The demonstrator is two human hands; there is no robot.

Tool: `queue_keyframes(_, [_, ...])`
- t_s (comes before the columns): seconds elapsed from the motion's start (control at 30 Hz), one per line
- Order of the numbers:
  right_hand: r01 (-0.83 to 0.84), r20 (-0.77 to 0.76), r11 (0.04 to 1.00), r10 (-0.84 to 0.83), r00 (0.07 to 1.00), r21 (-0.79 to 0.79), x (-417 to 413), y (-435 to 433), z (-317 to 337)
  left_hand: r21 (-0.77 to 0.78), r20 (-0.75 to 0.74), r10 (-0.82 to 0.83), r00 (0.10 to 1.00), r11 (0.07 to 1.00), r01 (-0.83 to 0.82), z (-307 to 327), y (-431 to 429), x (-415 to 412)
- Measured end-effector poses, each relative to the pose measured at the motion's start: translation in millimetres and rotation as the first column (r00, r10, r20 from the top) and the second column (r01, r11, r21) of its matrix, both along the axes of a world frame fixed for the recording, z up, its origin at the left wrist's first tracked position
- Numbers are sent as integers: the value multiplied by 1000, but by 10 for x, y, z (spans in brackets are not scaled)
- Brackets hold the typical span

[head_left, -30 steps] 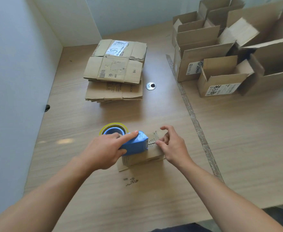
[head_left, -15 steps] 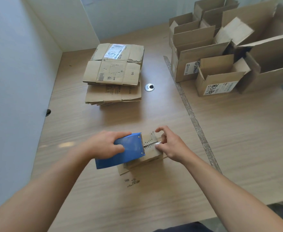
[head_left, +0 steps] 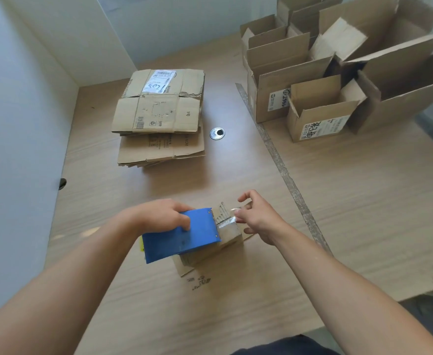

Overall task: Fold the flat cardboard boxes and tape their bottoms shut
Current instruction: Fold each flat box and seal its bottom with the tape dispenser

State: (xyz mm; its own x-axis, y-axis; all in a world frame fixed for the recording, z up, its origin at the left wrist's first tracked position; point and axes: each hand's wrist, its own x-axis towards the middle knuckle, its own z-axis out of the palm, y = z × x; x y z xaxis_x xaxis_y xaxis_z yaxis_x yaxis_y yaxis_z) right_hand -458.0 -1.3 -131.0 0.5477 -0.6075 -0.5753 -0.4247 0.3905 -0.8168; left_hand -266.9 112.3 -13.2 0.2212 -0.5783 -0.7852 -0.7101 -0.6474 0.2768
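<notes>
- Small black knob (head_left: 62, 183) at the left edge of the light wooden surface (head_left: 133, 290), against the white wall.
- Left hand (head_left: 162, 217): fingers curled over the top of a blue plastic tape dispenser (head_left: 184, 239), gripping it. It is near the near edge, about midway along.
- The dispenser lies tilted on a small brown cardboard box (head_left: 210, 253) and covers the box's left part. A bit of yellow shows at the dispenser's left end.
- Stack of flat brown cardboard boxes (head_left: 159, 119) lies toward the far left corner, well apart from both hands. The top one carries a white shipping label.
- Clear tape (head_left: 226, 224) runs from the dispenser's toothed end over the top of the small box.
- Right hand (head_left: 260, 222): thumb and forefinger pinch the tape's free end just right of the dispenser. The other fingers are loosely spread above the box's right end.
- Round metal grommet (head_left: 217, 133) is set in the surface just right of the flat stack.
- Grey worn strip (head_left: 282, 165) runs diagonally from the far edge toward the near right.
- Open folded cardboard boxes (head_left: 320, 111) are clustered at the far right corner with flaps up. Two of them show white labels.
</notes>
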Motion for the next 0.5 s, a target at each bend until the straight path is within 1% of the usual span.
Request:
queue_keyframes(0.13, [45,-37,997,-43,998,66,62,-2,-47,7,49,7,999,1000,-8,-16,-66,-48])
queue_keyframes(0.27, [12,-47,996,-8,999,88,40,-26,-31,23,81,22,996,999,-24,-10,-90,-85])
queue_keyframes(0.33, [0,-63,990,9,998,141,40,-27,-59,25,78,26,997,999,-28,-4,-96,-108])
queue_keyframes(0.43, [31,-101,967,-5,995,252,77,-4,-93,26,95,26,995,999,-28,1,-98,-141])
queue_keyframes(0.5, [29,-114,962,2,993,271,101,8,-67,26,110,26,994,999,-29,-1,-106,-155])
